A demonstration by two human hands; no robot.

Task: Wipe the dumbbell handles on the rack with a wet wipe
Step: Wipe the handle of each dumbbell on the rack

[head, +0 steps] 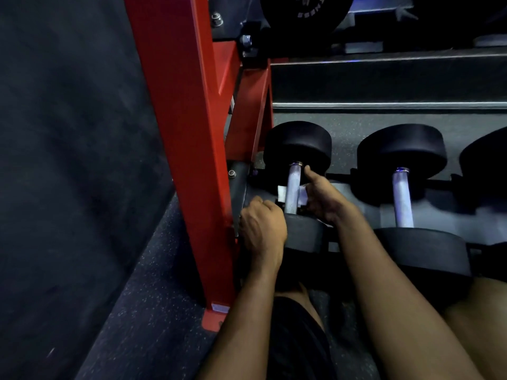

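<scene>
Both forearms reach forward and down to the leftmost dumbbell [297, 144] on the rack [175, 111] bottom shelf. Right hand [323, 198]: thumb stuck out toward the far head, fingers curled in at the handle [293, 182], holding the wet wipe [282, 193]. The wipe passes behind the handle, with ends showing either side, just ahead of the left knuckles. Left hand [262, 226]: back up, fingers curled tight beside the near head; can't tell if it grips anything. Second dumbbell [402, 198] sits apart, right of the right hand.
</scene>
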